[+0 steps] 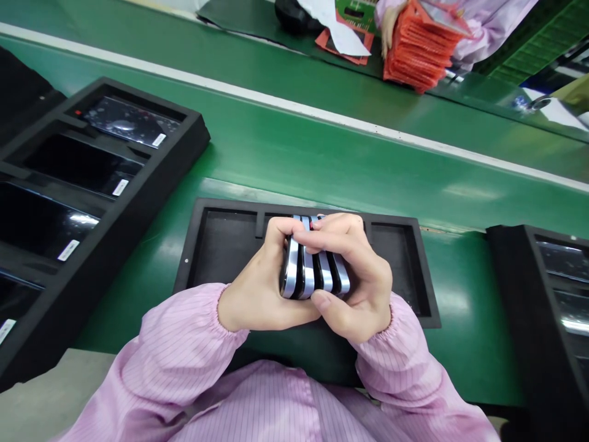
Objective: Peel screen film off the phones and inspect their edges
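Both my hands close round a stack of several smartphones (306,270), standing on edge side by side with silvery-blue frames facing up. My left hand (262,285) presses the stack from the left, its thumb along the near end. From the right, my right hand (361,273) wraps it, fingers over the far end and thumb at the near end. A small pink-red spot shows by the fingertips at the far end. Beneath the hands lies a shallow black foam tray (221,245) with recessed compartments; the hands hide its middle.
At left, a larger black tray (151,190) holds several dark phone screens with white labels. Another black tray (519,288) with glossy panels stands at right. Across the white strip (294,109), a co-worker's hand (391,27) holds a stack of orange-red sleeves (418,52).
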`<state>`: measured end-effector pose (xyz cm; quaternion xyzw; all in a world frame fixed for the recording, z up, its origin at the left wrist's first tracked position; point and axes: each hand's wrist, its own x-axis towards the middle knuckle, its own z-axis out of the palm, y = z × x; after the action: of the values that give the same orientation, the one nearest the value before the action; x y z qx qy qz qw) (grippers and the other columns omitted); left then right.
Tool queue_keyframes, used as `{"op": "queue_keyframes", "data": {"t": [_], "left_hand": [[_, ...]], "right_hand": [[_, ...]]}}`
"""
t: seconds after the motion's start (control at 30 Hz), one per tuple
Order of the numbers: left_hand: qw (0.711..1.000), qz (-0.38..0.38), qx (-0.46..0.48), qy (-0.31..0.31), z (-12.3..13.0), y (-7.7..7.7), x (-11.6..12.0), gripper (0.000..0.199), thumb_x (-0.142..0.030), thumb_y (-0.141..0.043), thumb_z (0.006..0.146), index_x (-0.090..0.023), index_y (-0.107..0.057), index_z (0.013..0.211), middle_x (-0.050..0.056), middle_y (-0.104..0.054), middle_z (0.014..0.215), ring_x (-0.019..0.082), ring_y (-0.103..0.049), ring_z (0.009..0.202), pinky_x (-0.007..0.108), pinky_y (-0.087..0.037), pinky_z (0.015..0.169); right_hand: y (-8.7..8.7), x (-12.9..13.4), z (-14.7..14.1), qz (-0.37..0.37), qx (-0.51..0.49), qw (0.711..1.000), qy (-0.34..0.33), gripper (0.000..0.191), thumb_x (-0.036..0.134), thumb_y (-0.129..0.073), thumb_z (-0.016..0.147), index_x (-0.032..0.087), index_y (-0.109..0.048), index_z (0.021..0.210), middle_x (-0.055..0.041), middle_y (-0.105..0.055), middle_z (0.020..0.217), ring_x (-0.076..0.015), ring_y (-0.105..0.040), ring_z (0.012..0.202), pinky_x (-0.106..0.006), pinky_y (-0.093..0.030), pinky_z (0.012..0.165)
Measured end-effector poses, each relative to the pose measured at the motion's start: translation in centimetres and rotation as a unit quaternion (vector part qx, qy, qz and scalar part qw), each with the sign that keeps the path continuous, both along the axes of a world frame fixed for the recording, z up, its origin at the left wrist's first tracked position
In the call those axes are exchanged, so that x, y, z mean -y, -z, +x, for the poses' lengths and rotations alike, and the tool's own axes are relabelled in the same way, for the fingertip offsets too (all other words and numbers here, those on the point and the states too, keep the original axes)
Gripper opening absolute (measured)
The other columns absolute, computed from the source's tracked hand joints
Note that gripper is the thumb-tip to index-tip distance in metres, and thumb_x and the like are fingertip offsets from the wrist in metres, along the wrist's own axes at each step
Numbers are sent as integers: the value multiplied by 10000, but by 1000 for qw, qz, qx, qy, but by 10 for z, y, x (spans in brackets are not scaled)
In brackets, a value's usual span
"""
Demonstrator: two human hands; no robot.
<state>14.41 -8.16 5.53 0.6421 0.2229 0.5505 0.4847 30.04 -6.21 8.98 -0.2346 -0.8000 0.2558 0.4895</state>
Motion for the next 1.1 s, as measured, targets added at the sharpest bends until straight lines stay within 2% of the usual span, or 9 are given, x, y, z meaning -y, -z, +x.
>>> {"op": "queue_keyframes", "data": {"t": [0.13, 0.37, 0.6, 0.73, 0.9, 1.0, 1.1], "left_hand": [[1000, 8, -7, -3, -1, 0, 0, 720, -255, -927, 727, -305, -350, 1155, 29, -510, 1182, 236, -644, 1093, 441, -606, 899], [1000, -22, -8, 0, -2, 1, -5, 733, -275, -935, 727, -312, -359, 1179, 56, -509, 1300, 223, -644, 1112, 397, -601, 893], [999, -40, -12, 0, -2, -3, -11, 737, -329, -937, 738, -309, -326, 1148, 77, -480, 1327, 274, -626, 1222, 429, -617, 910], [999, -29, -19, -12, 0, -4, -9, 728, -332, -927, 749, -305, -311, 1138, 71, -487, 1291, 234, -656, 1108, 381, -622, 825], [999, 2, -40, -31, 2, -5, -7, 642, -222, -846, 794, -300, -319, 1151, 54, -498, 1254, 188, -660, 1027, 363, -610, 818], [998, 12, -59, -35, 3, -5, -8, 634, -186, -822, 783, -305, -326, 1160, 40, -493, 1235, 186, -649, 1044, 360, -598, 835], [996, 11, -79, -44, 2, -3, -9, 676, -167, -840, 750, -308, -330, 1171, 21, -496, 1175, 184, -639, 1008, 344, -582, 806]], "right_hand": [[-2, 2, -1, -5, 3, 1000, 0, 473, 296, -602, 781, 275, -687, 1246, -26, -627, 932, -235, -595, 965, -452, -528, 916], [0, -3, 0, -8, 2, 1000, 12, 474, 298, -636, 752, 256, -692, 1221, -36, -625, 949, -240, -594, 968, -466, -530, 933], [2, -11, -4, 10, 6, 999, 42, 258, 356, -637, 834, 248, -690, 1062, -31, -620, 877, -233, -614, 918, -456, -543, 877], [-3, -6, -7, -8, 15, 998, 57, 168, 327, -636, 874, 241, -690, 1008, -35, -629, 864, -235, -630, 930, -448, -557, 858], [-12, 5, -10, -42, 19, 995, 84, 97, 227, -623, 919, 236, -697, 981, -21, -651, 869, -206, -641, 939, -407, -551, 870], [-13, 9, -11, -56, 2, 991, 123, 111, 208, -603, 965, 234, -711, 972, -20, -672, 880, -193, -652, 932, -394, -546, 867], [-11, 9, -12, -59, -11, 991, 122, 187, 264, -547, 1032, 239, -731, 1016, -27, -694, 918, -193, -660, 949, -402, -546, 885]]}}
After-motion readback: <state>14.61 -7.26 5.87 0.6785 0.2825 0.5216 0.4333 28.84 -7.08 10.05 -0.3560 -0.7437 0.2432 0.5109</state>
